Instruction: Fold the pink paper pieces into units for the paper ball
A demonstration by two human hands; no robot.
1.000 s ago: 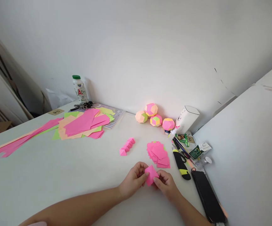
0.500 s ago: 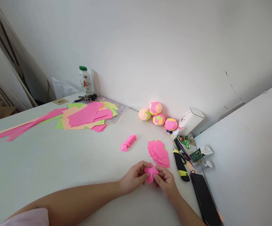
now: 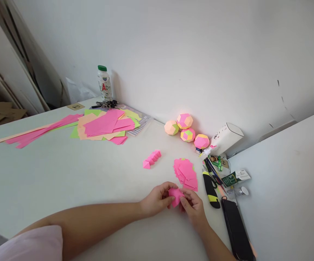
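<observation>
A small folded pink paper piece [image 3: 176, 196] is pinched between both hands near the table's front. My left hand [image 3: 157, 199] grips its left side, thumb in front and fingers behind. My right hand [image 3: 194, 207] closes on its right side in the same way. Just beyond the hands lies a loose stack of pink paper pieces [image 3: 186, 173] with bits of green at its edges. Farther left, a row of folded pink units [image 3: 152, 159] rests on the table.
Four coloured paper balls [image 3: 184, 121] sit by the wall. On the right are a black and yellow cutter [image 3: 211, 190], a black case [image 3: 237, 228] and a small jar [image 3: 239, 191]. At the back left are coloured sheets [image 3: 105, 124], keys [image 3: 109, 104] and a bottle [image 3: 105, 85].
The view has shifted a little. Between my fingers, the pink piece now looks more bent and smaller, with both hands still on it.
</observation>
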